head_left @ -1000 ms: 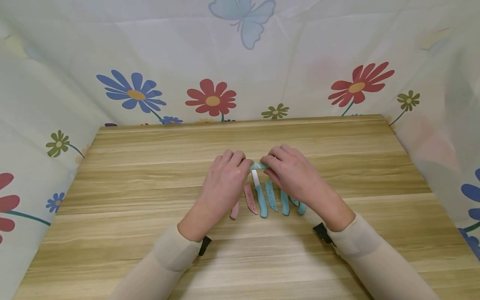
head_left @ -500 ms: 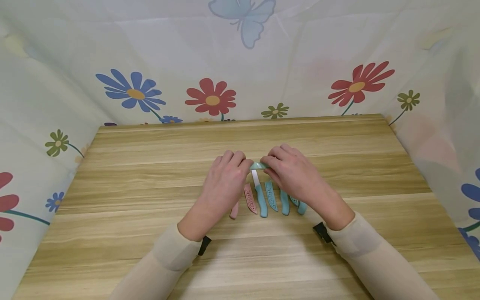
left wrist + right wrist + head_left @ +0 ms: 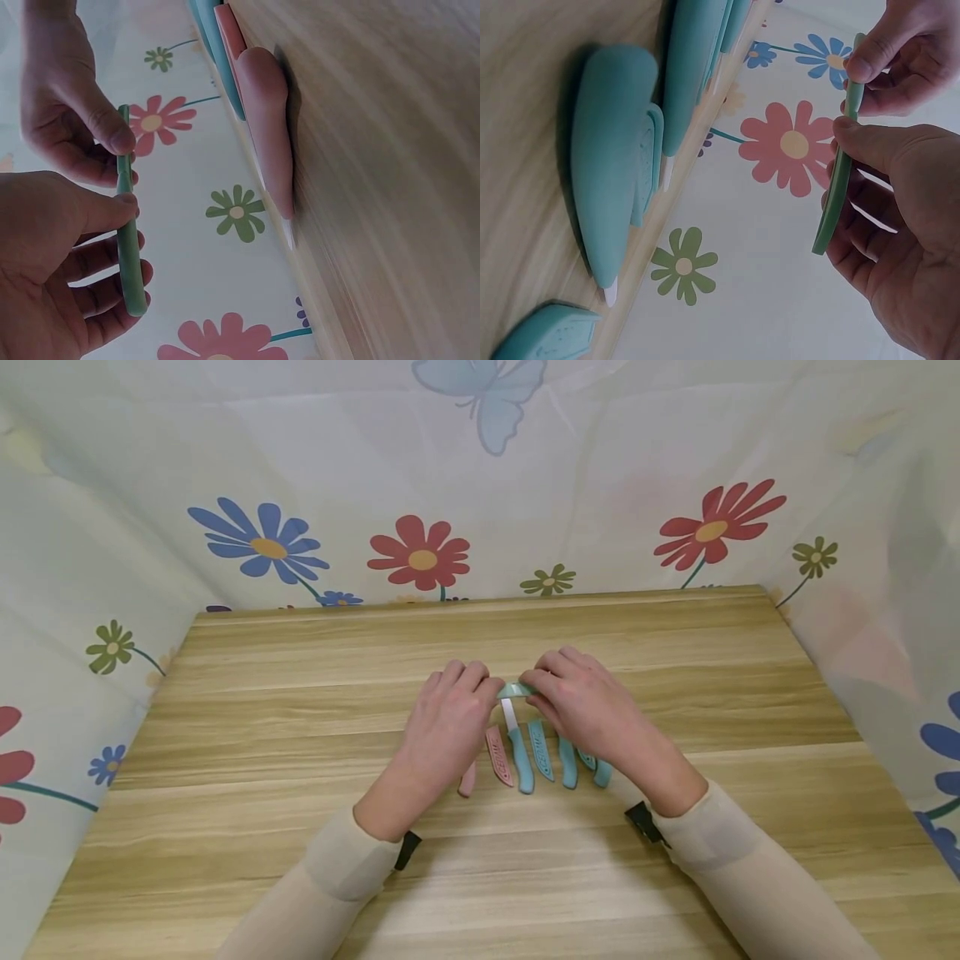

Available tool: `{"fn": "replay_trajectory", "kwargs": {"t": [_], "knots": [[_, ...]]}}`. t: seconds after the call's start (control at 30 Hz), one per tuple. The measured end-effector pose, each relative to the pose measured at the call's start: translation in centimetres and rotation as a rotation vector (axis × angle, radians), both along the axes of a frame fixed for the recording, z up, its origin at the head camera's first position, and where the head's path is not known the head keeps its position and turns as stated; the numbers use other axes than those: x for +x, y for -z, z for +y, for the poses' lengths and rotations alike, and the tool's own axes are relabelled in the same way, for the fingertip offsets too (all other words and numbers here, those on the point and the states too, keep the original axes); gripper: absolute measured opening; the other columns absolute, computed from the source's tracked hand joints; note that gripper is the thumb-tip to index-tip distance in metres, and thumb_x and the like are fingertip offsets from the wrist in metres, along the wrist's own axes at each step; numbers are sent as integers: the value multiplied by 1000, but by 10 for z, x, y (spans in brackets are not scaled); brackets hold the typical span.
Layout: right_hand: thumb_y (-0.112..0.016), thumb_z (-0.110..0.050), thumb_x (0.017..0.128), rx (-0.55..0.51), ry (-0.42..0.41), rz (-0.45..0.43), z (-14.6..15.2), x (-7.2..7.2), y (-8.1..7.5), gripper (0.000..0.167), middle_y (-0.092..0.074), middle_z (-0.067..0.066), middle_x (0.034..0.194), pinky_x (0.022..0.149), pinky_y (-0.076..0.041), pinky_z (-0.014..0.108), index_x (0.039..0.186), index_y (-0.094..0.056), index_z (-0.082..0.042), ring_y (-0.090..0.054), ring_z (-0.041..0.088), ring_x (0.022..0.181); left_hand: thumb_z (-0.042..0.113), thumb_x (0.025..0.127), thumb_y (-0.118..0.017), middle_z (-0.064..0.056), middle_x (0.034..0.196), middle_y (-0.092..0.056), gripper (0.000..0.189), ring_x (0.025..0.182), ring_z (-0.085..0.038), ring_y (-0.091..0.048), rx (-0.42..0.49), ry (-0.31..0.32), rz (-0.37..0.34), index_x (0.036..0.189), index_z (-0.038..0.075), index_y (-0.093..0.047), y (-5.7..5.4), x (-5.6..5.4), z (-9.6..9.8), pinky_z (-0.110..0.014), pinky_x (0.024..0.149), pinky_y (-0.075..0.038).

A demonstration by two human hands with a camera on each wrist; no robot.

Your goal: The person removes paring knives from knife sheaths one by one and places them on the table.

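A light green knife (image 3: 516,691) is held level in both hands, raised over the table in the wrist views. My left hand (image 3: 453,718) pinches its handle (image 3: 131,274) between thumb and fingers. The right hand (image 3: 592,706) grips the green sheath (image 3: 835,199) at the other end. Sheath and handle meet end to end, and no blade shows between them. Below the hands, a blue knife (image 3: 522,764) with a white blade lies between a pink sheath (image 3: 499,757) and a blue sheath (image 3: 541,752).
A pink knife (image 3: 266,112) lies partly hidden under the left hand in the head view. Two more blue knives, one nearer (image 3: 568,767) and one farther right (image 3: 603,774), lie beneath the right hand with another blue sheath (image 3: 587,760). Flowered cloth (image 3: 600,460) surrounds the wooden table (image 3: 300,693).
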State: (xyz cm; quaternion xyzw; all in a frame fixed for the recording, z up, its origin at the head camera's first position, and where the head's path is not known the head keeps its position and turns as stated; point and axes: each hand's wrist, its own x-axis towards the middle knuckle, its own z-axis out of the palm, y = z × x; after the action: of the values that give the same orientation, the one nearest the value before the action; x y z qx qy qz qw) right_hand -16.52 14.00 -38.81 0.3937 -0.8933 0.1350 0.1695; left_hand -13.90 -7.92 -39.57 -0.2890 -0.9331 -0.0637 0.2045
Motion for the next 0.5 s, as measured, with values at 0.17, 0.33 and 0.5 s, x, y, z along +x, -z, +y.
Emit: {"fn": "replay_trajectory", "kwargs": {"t": [0.17, 0.33, 0.5], "knots": [[-78, -16, 100, 6, -1, -6, 0, -1, -1, 21, -69, 9, 108, 86, -53, 38, 116, -77, -3, -60, 28, 97, 12, 99, -77, -6, 101, -62, 19, 89, -23, -54, 8, -1, 3, 116, 4, -77, 0, -1, -1, -32, 70, -46], [-79, -15, 98, 3, 2, -13, 0, -1, -1, 21, -70, 9, 107, 86, -53, 38, 116, -77, -2, -61, 28, 97, 13, 100, -77, -6, 101, -63, 19, 90, -23, -54, 12, -3, 0, 117, 4, -77, 0, -1, -1, -32, 70, -46], [-81, -13, 96, -5, 4, -15, 1, -1, -2, 22, -70, 9, 107, 87, -53, 39, 115, -77, -2, -61, 29, 98, 13, 100, -76, -6, 102, -64, 19, 89, -23, -55, 12, -4, 2, 117, 4, -77, -1, 0, -1, -32, 69, -46]]}}
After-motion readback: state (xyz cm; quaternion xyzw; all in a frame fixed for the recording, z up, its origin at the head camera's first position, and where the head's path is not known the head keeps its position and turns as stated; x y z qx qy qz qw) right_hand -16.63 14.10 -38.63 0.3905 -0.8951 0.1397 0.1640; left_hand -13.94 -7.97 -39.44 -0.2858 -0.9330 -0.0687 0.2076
